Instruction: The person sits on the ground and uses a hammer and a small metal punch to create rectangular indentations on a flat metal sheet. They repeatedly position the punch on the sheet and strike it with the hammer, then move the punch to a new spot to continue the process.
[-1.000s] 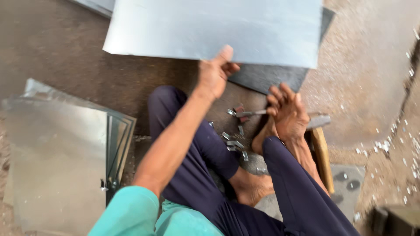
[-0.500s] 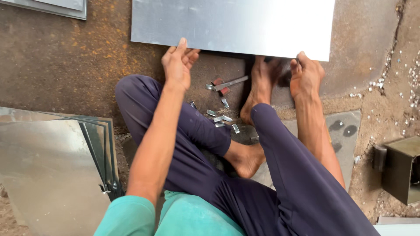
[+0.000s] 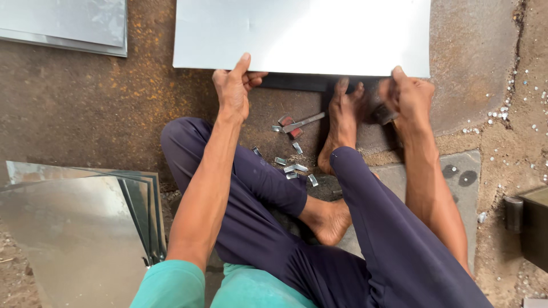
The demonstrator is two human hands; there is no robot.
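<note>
Both hands have spread further apart: left hand (image 3: 235, 85) and right hand (image 3: 412, 94) each grip the near edge of the metal sheet (image 3: 302, 34), above the foot (image 3: 341, 122).

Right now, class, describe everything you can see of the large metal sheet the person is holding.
The metal sheet is a flat, pale grey rectangle, smooth and faintly glossy, seemingly thin sheet metal. Its top runs out of view. It lies roughly level above the rusty floor. The left hand takes its near edge by the left corner, and the right hand takes it by the right corner. A dark bar shows just beneath that edge.
</note>
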